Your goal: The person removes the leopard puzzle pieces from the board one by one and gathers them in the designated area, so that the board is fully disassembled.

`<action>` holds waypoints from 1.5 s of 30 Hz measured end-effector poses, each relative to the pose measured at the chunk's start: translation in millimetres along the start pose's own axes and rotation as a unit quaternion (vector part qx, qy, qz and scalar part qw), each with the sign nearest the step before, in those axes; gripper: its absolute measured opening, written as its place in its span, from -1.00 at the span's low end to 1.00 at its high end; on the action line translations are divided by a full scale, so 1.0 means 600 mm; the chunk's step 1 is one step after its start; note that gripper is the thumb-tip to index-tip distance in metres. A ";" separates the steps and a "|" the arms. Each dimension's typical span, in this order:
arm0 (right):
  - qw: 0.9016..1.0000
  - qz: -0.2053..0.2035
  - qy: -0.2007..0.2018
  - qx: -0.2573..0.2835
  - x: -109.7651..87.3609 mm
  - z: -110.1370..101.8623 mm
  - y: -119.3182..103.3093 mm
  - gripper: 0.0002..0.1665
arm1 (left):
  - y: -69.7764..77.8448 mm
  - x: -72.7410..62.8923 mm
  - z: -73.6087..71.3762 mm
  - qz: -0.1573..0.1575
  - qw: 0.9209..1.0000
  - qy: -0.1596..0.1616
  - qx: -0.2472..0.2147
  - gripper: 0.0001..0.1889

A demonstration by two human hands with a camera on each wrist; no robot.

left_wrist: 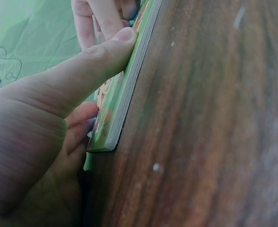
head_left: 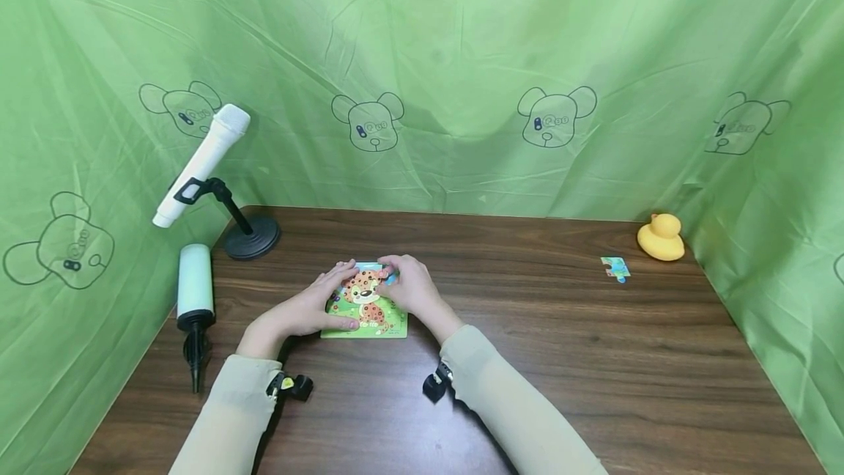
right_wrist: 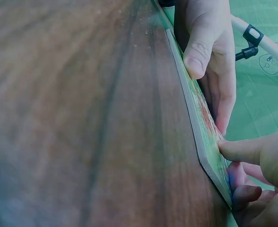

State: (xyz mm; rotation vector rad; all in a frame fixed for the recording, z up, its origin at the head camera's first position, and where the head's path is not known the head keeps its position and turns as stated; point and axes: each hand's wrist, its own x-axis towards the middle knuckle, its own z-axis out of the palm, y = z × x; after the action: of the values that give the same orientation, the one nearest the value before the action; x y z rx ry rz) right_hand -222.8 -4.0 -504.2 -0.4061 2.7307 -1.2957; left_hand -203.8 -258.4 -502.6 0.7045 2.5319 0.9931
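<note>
Together, left hand (head_left: 300,311) spread on a cardboard leopard jigsaw (head_left: 371,315), right hand (head_left: 415,292) bent over its corner, grip unclear, knobbed piece (head_left: 616,267) near the table's (head_left: 521,314) far right corner

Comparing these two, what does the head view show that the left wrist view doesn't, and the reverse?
Only the head view: the yellow duck, the loose puzzle piece, the white microphone on its black stand, and the pale cylinder with a black nozzle.

Only the left wrist view: a close, low look at the board's grey side edge.

Both: the left hand and right hand touching the puzzle board, the wooden table, and the green cloth with bear outlines.
</note>
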 end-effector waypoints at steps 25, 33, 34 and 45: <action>0.992 -0.049 -0.033 0.110 -0.034 -0.138 0.048 -0.37 | -0.001 0.005 0.003 -0.005 1.000 -0.002 0.012 0.18; 0.994 -0.079 0.001 0.073 -0.087 -0.251 0.107 -0.37 | -0.002 0.002 0.009 -0.013 1.000 -0.004 0.011 0.17; 0.994 -0.083 0.007 0.064 -0.094 -0.268 0.119 -0.37 | -0.002 0.002 0.010 -0.013 1.000 -0.004 0.010 0.17; 0.996 0.019 0.059 0.072 -0.160 -0.417 0.245 -0.40 | -0.005 0.003 0.006 -0.007 1.000 -0.002 0.012 0.17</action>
State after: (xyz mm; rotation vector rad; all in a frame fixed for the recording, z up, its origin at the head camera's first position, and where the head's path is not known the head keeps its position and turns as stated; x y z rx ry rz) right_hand -208.6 298.4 -461.8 -0.2721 2.6998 -1.5400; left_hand -204.5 -257.6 -507.5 0.6932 2.5462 0.9564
